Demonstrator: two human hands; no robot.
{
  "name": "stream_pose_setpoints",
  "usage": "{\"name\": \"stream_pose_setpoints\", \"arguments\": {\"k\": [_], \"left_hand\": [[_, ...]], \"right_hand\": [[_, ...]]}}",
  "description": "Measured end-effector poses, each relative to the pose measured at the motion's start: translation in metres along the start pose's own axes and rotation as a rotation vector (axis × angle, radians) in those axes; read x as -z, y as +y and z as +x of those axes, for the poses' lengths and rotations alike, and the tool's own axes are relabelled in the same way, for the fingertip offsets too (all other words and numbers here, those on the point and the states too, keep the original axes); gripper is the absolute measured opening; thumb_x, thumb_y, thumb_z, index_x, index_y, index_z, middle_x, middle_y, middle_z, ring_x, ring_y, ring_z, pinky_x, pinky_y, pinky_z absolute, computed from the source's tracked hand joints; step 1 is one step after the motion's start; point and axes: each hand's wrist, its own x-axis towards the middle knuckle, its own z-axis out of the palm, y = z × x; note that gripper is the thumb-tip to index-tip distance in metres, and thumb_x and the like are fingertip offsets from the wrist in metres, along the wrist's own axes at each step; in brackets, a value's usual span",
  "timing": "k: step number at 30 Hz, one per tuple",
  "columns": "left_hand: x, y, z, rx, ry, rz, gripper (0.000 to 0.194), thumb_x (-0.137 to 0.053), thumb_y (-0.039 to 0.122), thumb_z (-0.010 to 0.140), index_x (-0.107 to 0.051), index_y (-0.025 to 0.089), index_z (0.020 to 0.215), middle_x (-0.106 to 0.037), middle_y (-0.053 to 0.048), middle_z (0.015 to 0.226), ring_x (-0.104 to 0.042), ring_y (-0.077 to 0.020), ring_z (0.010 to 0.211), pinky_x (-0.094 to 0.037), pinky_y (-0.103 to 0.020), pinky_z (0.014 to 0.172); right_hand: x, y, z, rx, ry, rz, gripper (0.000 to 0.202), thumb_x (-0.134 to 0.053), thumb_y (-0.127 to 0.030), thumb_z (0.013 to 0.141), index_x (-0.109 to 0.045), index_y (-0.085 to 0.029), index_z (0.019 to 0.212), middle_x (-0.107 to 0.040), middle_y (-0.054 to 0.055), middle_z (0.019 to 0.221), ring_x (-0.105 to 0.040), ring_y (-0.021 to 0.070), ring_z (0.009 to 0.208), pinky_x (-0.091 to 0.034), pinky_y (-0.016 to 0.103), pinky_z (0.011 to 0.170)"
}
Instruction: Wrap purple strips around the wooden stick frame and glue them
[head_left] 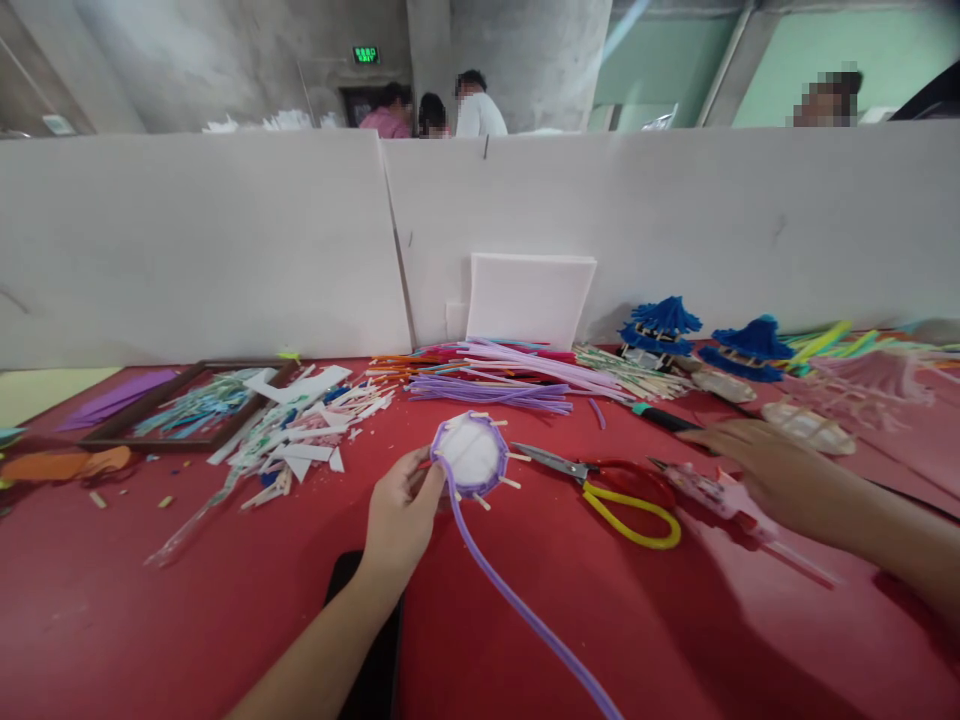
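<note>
My left hand (pixel 405 505) pinches the rim of a small round white piece (pixel 471 452), which has short pale sticks poking out around its edge. A purple pipe cleaner (pixel 517 600) runs around that rim, and its long free end trails down to the lower right. My right hand (pixel 750 465) is stretched to the right, its fingers on a black-handled tool (pixel 664 418) with a teal end; the fingers partly hide it. Between the hands lie scissors (pixel 592 480) with red and yellow handles. A pink glue gun (pixel 724 500) rests below my right hand.
Bundles of pipe cleaners (pixel 495 385) lie at the back. Blue roofed models (pixel 664 325) stand at the back right. Paper scraps (pixel 300 430) and a brown frame (pixel 202 440) lie left. A dark phone-like object (pixel 375 640) is under my left forearm. White panels (pixel 187 240) border the table.
</note>
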Motion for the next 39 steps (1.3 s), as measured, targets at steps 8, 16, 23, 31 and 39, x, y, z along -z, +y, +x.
{"name": "stream_pose_setpoints", "arguments": {"k": [8,16,23,31,39], "left_hand": [[-0.001,0.011,-0.008,-0.080,0.067,0.234,0.034,-0.057,0.035,0.078,-0.060,0.014,0.104,-0.073,-0.008,0.092,-0.070,-0.0208,0.077,-0.057,-0.029,0.066],[0.001,0.011,-0.004,-0.126,0.120,0.370,0.033,-0.057,0.037,0.076,-0.066,0.016,0.100,-0.075,-0.008,0.092,-0.071,-0.0231,0.080,-0.055,-0.028,0.065],[0.003,0.011,-0.004,-0.129,0.075,0.411,0.034,-0.056,0.039,0.076,-0.067,0.017,0.100,-0.075,-0.008,0.087,-0.071,-0.0242,0.077,-0.053,-0.029,0.068],[0.002,0.008,-0.004,-0.082,0.019,0.299,0.030,-0.057,0.039,0.076,-0.065,0.015,0.093,-0.074,-0.008,0.084,-0.070,-0.0213,0.068,-0.055,-0.028,0.058],[-0.001,0.006,-0.001,0.182,0.028,0.046,0.028,-0.061,0.029,0.075,-0.060,0.015,0.099,-0.072,-0.008,0.088,-0.069,-0.0185,0.063,-0.055,-0.026,0.046]], "right_hand": [[-0.067,-0.189,-0.013,-0.234,-0.775,0.479,0.020,-0.058,-0.039,0.082,-0.055,-0.020,0.075,-0.063,-0.001,0.067,-0.059,0.0122,0.058,-0.044,0.020,0.048],[-0.073,-0.193,0.006,-0.121,-0.892,0.536,0.025,-0.050,-0.003,0.070,-0.059,-0.020,0.087,-0.064,-0.004,0.067,-0.058,0.0099,0.058,-0.041,0.018,0.051],[-0.061,-0.181,0.040,0.135,-0.645,0.140,0.031,-0.047,-0.003,0.078,-0.070,-0.020,0.090,-0.072,0.003,0.087,-0.065,0.0172,0.076,-0.046,0.026,0.067],[-0.093,-0.160,0.032,0.194,-0.316,-0.139,0.024,-0.051,-0.008,0.083,-0.069,-0.019,0.092,-0.069,0.009,0.091,-0.060,0.0247,0.087,-0.045,0.040,0.080],[-0.102,-0.164,-0.030,0.464,-0.193,0.312,0.025,-0.045,-0.009,0.081,-0.060,-0.019,0.099,-0.067,0.007,0.086,-0.061,0.0168,0.078,-0.050,0.029,0.071]]}}
